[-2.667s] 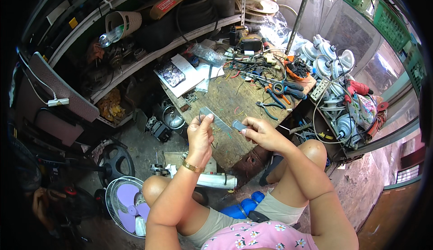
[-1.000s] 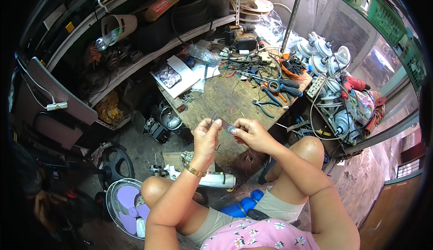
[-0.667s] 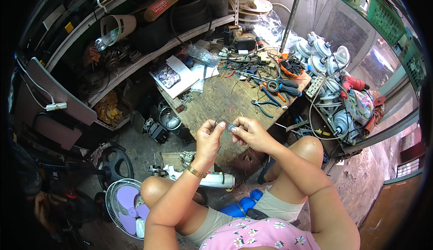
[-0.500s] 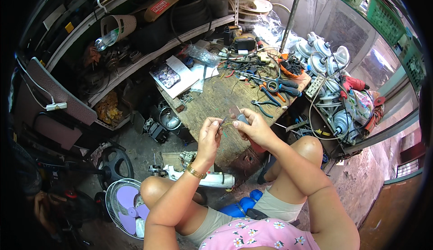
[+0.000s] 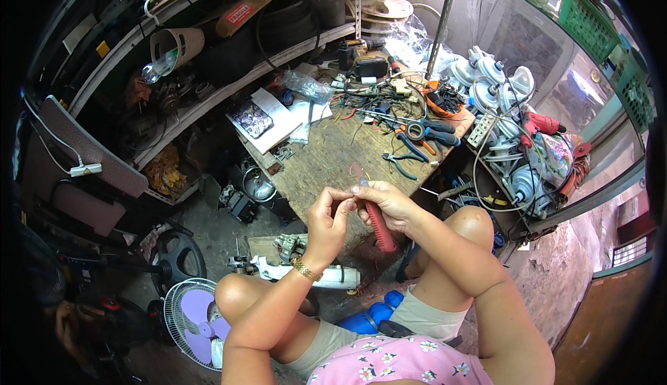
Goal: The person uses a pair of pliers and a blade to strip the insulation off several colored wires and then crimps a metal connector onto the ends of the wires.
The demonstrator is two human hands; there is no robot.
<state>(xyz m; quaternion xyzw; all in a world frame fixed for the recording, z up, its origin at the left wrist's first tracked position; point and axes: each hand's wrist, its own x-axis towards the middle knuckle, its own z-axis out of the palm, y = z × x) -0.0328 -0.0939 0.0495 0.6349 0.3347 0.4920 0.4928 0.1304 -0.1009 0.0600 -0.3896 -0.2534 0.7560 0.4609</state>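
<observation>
over the near edge of the counter [image 5: 332,150], i had the red tool [image 5: 380,227] slanting back toward the wearer, the right hand's [image 5: 393,206] fingers wrapped around its upper part. the left hand [image 5: 329,213] met the right at the fingertips; i could not tell whether its bent fingers grasped anything. beyond them, i saw pliers [image 5: 398,160] lying on the wood and a phone [image 5: 251,119] on paper [image 5: 282,124] farther left.

Pink top [image 5: 410,361] with white daisies [image 5: 429,347] (orange-centred), pale beige shorts [image 5: 445,308], a gold-coloured wristband [image 5: 304,269] on the left.
</observation>
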